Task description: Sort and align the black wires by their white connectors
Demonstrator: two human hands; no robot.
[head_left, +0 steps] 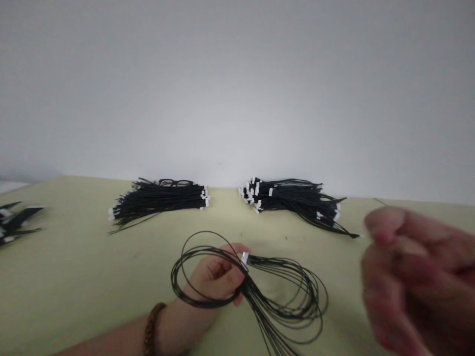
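Note:
My left hand is closed around a bundle of thin black wires, a wire harness. The wires loop out on both sides of the hand, and their loose ends run down past the bottom edge of the view. Close to my left fingertips sits a white connector on the harness. My right hand is raised near the camera at the right, apart from the harness and blurred. Its fingers are curled and pressed together; whatever may be between them is too blurred to make out.
Two piles of black wire harnesses with white connectors, a left pile and a right pile, lie along the wall. Eyeglasses rest behind the left pile. More black-and-white pieces lie at the far left of the yellowish table.

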